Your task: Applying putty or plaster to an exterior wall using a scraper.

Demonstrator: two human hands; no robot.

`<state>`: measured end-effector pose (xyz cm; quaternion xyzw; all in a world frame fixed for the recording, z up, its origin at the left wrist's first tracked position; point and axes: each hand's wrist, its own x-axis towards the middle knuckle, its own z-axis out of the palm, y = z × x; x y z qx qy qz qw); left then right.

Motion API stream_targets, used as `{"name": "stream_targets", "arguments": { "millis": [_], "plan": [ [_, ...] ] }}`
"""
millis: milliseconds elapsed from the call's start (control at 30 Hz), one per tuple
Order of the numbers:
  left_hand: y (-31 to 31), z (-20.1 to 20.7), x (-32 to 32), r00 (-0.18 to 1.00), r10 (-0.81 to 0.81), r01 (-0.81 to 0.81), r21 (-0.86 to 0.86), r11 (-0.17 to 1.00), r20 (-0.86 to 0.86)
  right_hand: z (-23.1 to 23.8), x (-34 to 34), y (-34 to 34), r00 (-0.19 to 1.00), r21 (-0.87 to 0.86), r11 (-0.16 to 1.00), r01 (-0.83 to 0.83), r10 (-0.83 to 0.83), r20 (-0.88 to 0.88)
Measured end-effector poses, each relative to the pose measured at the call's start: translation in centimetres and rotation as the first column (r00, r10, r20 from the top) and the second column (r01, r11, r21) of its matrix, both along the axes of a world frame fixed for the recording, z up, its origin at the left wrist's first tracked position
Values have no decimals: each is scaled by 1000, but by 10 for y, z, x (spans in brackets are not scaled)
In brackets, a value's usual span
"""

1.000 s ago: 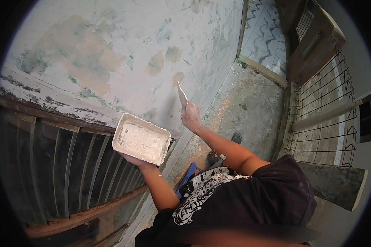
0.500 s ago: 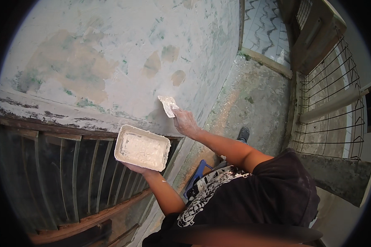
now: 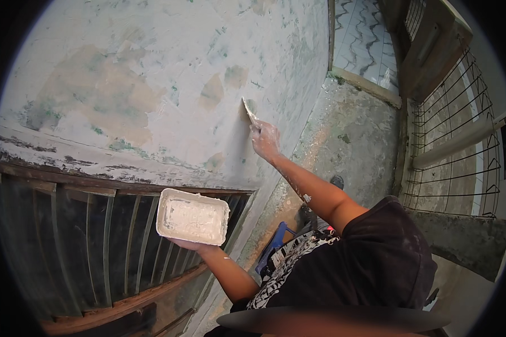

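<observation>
In my right hand (image 3: pixel 266 141) is a putty knife (image 3: pixel 249 111), its blade smeared with pale filler and edge-on to the wall (image 3: pixel 197 135) by a tan patch. The fingers are wrapped round its handle and dusted white. My left hand (image 3: pixel 186 245) supports a rectangular tub (image 3: pixel 192 217) from beneath, its fingers mostly hidden by it. Cream putty coats the inside and rim of the tub. Tan and greenish patches show through the whitish coat on the wall.
Below the wall on the left is a louvred window (image 3: pixel 112 241) with a wooden frame. A blue plastic object (image 3: pixel 274 242) stands near my body. To the right, a concrete floor (image 3: pixel 354 146) runs to a tiled doorway (image 3: pixel 362 39), with a wire grille (image 3: pixel 452 140) alongside.
My right hand has moved up and slightly right along the wall, and the putty knife has turned from showing its face to edge-on. The tub has shifted down a little.
</observation>
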<state>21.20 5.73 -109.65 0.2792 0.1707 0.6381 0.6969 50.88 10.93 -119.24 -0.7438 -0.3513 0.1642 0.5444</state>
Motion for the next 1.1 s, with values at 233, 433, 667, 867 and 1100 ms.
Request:
{"name": "stream_targets", "arguments": {
  "millis": [233, 433, 667, 867, 1100],
  "plan": [
    [6, 8, 15, 999, 43, -44, -68, 997, -17, 3, -20, -45, 953, 152, 942, -300, 286, 103],
    [5, -5, 5, 999, -5, 7, -48, 999, 39, -1, 22, -21, 979, 0, 993, 119, -118, -166],
    [11, -11, 23, 1000, -16, 17, -65, 998, 27, 3, -63, 10, 991, 186, 975, -119, 106, 78],
    [22, -13, 29, 990, -118, 120, -28, 992, 77, -20, -45, -60, 947, 162, 935, -316, 322, -13],
    [11, 3, 36, 998, -39, 42, -53, 998, 56, -68, 26, 8, 971, -16, 972, 236, -235, 49]
  ]
}}
